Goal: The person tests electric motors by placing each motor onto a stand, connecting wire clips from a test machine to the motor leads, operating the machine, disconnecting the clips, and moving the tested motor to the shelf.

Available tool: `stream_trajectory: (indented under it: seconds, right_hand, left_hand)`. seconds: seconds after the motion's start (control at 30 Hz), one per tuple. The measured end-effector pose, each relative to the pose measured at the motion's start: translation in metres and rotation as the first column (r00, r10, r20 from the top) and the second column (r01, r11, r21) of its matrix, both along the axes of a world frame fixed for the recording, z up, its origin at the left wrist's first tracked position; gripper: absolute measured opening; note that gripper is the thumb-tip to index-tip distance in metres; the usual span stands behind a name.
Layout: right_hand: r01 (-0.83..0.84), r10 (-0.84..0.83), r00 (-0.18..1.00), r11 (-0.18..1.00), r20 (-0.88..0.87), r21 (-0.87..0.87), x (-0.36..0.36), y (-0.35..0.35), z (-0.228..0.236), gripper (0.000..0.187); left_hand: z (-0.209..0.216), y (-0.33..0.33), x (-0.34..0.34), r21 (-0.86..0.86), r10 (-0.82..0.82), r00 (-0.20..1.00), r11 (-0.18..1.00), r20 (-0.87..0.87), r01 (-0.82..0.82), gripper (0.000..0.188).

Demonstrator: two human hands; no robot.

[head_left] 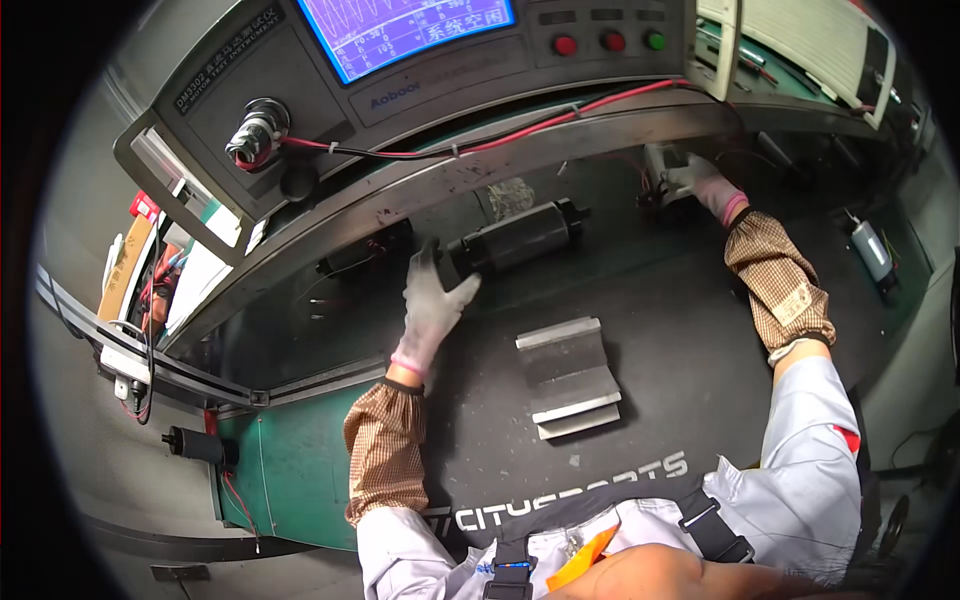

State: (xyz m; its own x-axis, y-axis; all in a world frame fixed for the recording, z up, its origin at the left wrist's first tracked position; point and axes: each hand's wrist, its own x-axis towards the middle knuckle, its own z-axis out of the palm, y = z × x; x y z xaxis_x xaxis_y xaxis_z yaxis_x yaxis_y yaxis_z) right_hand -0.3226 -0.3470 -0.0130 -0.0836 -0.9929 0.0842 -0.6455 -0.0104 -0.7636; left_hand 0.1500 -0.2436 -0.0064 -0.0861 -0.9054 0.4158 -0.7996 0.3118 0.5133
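Observation:
My left hand [432, 305], in a pale glove, is at the left end of a dark cylindrical motor [518, 240]. Its thumb is stretched away from the fingers, whose tips are partly lost against a dark part there. Farther back on the right, my gloved right hand [702, 184] has its fingers closed on a grey, clamp-like part [660, 165] with thin red wires nearby. The exact shape of that part is partly hidden by the hand. Between my forearms, a grey metal cradle block [568, 378] with a stepped profile lies on the black mat [690, 370].
A test instrument [420, 110] with a lit blue screen stands at the back, a red-and-black cable along its front. Other motors lie around: a dark one [370, 248] at left, a silver one [872, 252] at right, a black one [195, 444] on the green surface's left edge.

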Motion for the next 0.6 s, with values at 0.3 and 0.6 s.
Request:
stream_trajectory:
  seconds: [0.3, 0.6]
  right_hand:
    - [-0.29, 0.309, 0.939, 0.947, -0.151, 0.136, 0.156, -0.022, -0.034, 0.072]
    - [-0.484, 0.448, 0.875, 0.812, 0.185, 0.326, 0.127, 0.106, 0.025, 0.063]
  left_hand:
    - [-0.033, -0.049, 0.004, 0.502, 0.003, 0.931, 0.843, -0.364, 0.194, 0.096]
    - [-0.013, 0.033, -0.013, 0.284, -0.172, 0.984, 0.942, -0.054, 0.18, 0.097]
